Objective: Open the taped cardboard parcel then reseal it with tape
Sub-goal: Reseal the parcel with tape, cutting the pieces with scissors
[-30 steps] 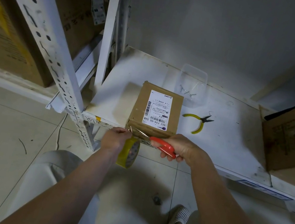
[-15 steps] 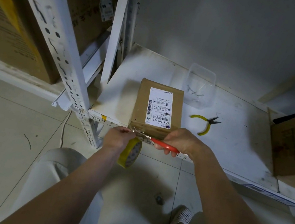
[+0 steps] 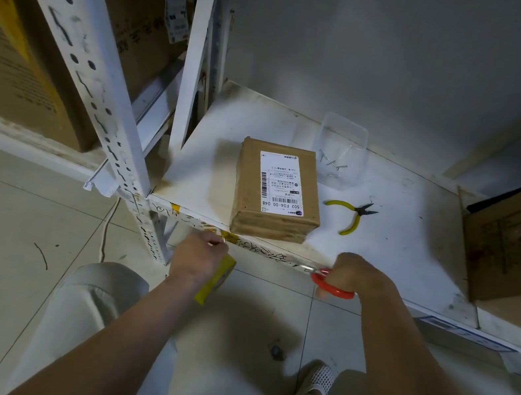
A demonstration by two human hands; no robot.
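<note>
The brown cardboard parcel [image 3: 277,190], with a white shipping label on top, lies at the front edge of the white shelf [image 3: 408,258]. Below the shelf edge, to the parcel's lower left, my left hand [image 3: 200,258] grips a yellow tape roll [image 3: 216,278], most of it hidden behind the hand. My right hand [image 3: 353,273] holds red-handled scissors [image 3: 329,284] just under the parcel's right front corner, blades pointing left. Neither hand touches the parcel.
Yellow-handled pliers [image 3: 351,215] lie right of the parcel. A clear plastic tub [image 3: 339,155] with a few nails stands behind it. A larger cardboard box [image 3: 518,246] sits at the shelf's right. A perforated white upright [image 3: 77,60] rises at left. My knees and sandal are over tiled floor.
Both hands have drawn back from the parcel's front face: the left with the tape roll down and left, the right with the scissors to the right. The camera view also shifted.
</note>
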